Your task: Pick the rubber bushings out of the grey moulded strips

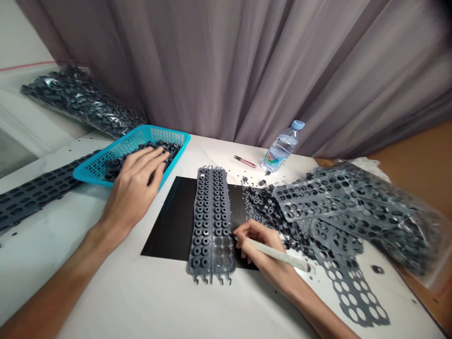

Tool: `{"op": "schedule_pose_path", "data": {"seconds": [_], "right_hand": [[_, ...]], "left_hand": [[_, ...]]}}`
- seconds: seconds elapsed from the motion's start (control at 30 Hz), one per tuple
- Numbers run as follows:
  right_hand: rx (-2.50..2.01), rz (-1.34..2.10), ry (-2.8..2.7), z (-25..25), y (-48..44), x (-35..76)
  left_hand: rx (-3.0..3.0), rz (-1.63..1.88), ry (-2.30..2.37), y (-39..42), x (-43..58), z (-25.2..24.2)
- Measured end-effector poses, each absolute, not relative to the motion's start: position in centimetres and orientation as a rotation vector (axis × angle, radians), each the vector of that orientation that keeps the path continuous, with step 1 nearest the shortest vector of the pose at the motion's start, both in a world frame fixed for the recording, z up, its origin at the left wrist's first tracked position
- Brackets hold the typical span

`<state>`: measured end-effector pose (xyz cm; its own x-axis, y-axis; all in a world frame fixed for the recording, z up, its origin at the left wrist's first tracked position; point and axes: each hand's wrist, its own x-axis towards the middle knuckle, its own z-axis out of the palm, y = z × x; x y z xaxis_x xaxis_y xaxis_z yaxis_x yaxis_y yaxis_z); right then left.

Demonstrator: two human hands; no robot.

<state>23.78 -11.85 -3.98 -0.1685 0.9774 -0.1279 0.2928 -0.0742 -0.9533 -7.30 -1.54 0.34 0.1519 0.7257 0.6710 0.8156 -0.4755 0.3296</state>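
My left hand rests over the blue basket, fingers stretched out above the small black rubber rings inside. Its fingertips hide part of the pile. In my right hand is a pen-like tool with a pale handle; its thin tip is near the right edge of the moulded rubber sheet. The sheet lies lengthwise in front of me, with rows of raised ring parts. At the near right end, several places are open round holes. A black mat lies under it.
Loose black parts and punched sheets lie on the right beside a clear bag. A water bottle and pink-handled snips stand and lie behind. At left are a filled bag and another sheet.
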Motion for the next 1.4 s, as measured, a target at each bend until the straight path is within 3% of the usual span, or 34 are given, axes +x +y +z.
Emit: {"op": "schedule_pose_path", "data": {"seconds": [0.37, 0.57, 0.73, 0.83, 1.03, 1.13, 1.27, 1.4], "right_hand": [[-1.404, 1.284, -1.549, -4.4, -11.7, 23.8], [-1.408, 1.250, -1.616, -4.1, -11.6, 23.9], [-1.403, 1.170, -1.713, -3.6, -11.5, 23.7], [-1.395, 1.084, -1.765, -3.3, -11.7, 23.3], [-1.437, 1.152, -1.697, -3.4, -11.7, 23.4], [-1.424, 1.318, -1.578, -3.9, -11.4, 23.7], [-1.390, 1.375, -1.565, -4.0, -11.3, 24.3], [-1.384, 1.345, -1.666, -3.5, -11.5, 24.6]], "left_hand": [[-3.221, -1.049, -1.501, -7.9, 1.2, -1.6], [-3.275, -0.745, -1.374, -8.2, 1.6, -2.0], [-3.293, -0.709, -1.375, -8.5, 1.9, -2.4], [-3.330, -0.870, -1.384, -8.7, 2.2, -2.5], [-2.956, -1.928, -2.017, -7.1, 1.0, -0.7], [-2.921, -2.248, -2.361, -6.0, -0.4, 0.2], [-3.044, -2.283, -2.624, -5.6, -1.2, 0.2], [-2.961, -2.117, -2.550, -5.2, -2.0, 0.9]]}}
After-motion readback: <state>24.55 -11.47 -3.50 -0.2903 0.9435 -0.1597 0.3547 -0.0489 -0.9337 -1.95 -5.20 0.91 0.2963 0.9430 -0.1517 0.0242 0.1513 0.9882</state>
